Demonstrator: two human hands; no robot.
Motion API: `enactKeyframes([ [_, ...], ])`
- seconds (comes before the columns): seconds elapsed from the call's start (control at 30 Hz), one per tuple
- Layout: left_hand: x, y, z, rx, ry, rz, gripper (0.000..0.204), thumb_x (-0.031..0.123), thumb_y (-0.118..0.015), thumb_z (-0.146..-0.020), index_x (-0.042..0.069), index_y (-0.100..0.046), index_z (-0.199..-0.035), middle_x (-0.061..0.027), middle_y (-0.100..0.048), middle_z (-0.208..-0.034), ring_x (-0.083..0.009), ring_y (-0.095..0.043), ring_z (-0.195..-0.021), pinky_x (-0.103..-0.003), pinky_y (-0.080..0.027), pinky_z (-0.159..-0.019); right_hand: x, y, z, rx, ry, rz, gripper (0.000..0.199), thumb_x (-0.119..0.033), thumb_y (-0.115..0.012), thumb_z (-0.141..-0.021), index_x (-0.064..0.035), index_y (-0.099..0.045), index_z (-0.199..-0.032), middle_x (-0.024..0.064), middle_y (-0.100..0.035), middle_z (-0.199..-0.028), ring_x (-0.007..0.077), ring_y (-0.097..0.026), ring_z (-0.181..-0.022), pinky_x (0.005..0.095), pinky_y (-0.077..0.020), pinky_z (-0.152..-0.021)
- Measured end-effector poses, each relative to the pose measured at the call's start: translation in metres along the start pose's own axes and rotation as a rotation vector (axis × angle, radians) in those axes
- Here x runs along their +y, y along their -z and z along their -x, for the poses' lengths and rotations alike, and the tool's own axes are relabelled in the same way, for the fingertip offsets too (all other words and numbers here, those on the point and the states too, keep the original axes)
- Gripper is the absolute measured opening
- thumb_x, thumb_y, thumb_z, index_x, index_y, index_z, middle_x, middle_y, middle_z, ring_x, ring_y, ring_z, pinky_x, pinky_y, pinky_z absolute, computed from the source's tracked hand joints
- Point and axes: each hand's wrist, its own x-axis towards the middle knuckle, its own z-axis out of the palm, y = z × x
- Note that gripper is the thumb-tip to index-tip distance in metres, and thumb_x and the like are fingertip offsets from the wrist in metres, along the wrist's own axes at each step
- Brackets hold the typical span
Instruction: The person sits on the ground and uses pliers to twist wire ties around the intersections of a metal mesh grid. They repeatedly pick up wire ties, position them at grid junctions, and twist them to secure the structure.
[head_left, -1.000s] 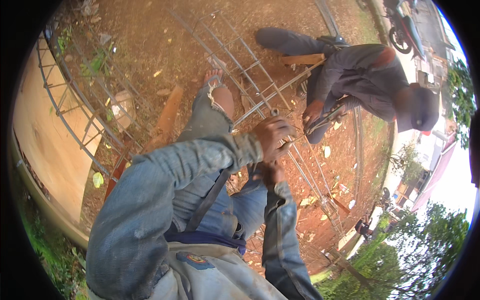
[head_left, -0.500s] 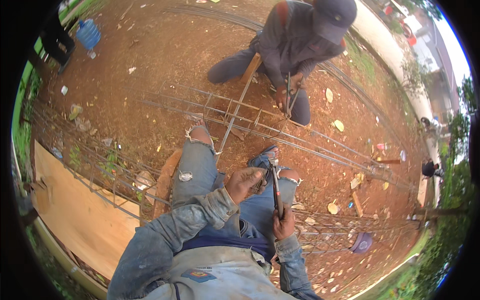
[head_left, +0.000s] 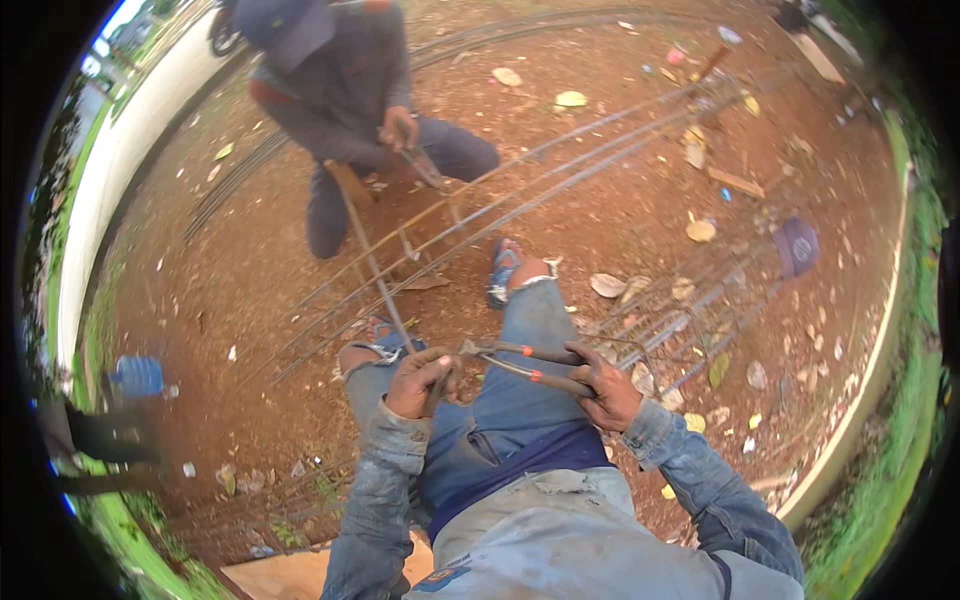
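My right hand (head_left: 606, 386) grips a pair of pincers (head_left: 530, 352) with dark handles and orange bands, the handles spread apart. Their head points left, close to the fingers of my left hand (head_left: 420, 384). That hand is closed round a small bundle of thin wire (head_left: 442, 378), partly hidden by the fingers. Beyond my knees lies a long rebar cage (head_left: 480, 222), resting across a steel bar (head_left: 372, 255). Across from me a crouching co-worker (head_left: 335, 85) holds another hand tool (head_left: 422, 168) at the cage's far side.
A second rebar cage (head_left: 690, 325) lies at the right, with a purple cap (head_left: 797, 248) on it. A wooden stake (head_left: 350, 184) stands by the co-worker. A blue water jug (head_left: 138, 377) is far left, a plywood sheet (head_left: 285, 577) at the lower edge. Dry leaves litter the soil.
My view has swung round, so the co-worker now appears at the upper left. The pincers have turned from upright to sideways, their handles spread, and their head has come close to my left hand.
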Motion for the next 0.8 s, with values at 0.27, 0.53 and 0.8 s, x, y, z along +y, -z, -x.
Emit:
enactKeyframes([
  [0.27,-0.011,-0.007,-0.027,0.043,-0.248,0.239,0.018,0.017,-0.051,-0.089,0.001,-0.057,-0.09,-0.0071,-0.058,-0.069,-0.0169,-0.057,-0.06,-0.034,-0.052,-0.059,0.043,-0.009,0.087,0.133,-0.356,-0.073,0.036,-0.005,-0.06,-0.074,-0.0086,-0.053,-0.109,0.0181,-0.052,-0.114,0.0376,-0.05,-0.104,0.0444,-0.0401,-0.088],
  [0.53,-0.025,-0.021,-0.02,0.172,-0.164,-0.23,0.02,0.018,-0.058,-0.087,-0.002,-0.062,-0.091,-0.0057,-0.062,-0.076,-0.0111,-0.058,-0.066,-0.024,-0.046,-0.061,0.141,0.0,0.163,0.41,-0.754,0.705,0.039,-0.016,-0.066,-0.074,-0.0107,-0.052,-0.11,0.016,-0.05,-0.108,0.0375,-0.048,-0.098,0.049,-0.0339,-0.089],
  [0.8,-0.021,-0.014,-0.019,0.258,-0.074,-0.126,0.022,0.015,-0.062,-0.085,-0.005,-0.064,-0.095,-0.0085,-0.065,-0.084,-0.0138,-0.061,-0.078,-0.026,-0.05,-0.072,0.16,-0.006,0.155,0.458,-0.656,0.77,0.04,-0.017,-0.063,-0.077,-0.0052,-0.052,-0.114,0.0204,-0.049,-0.114,0.0366,-0.048,-0.108,0.0443,-0.0406,-0.09],
])
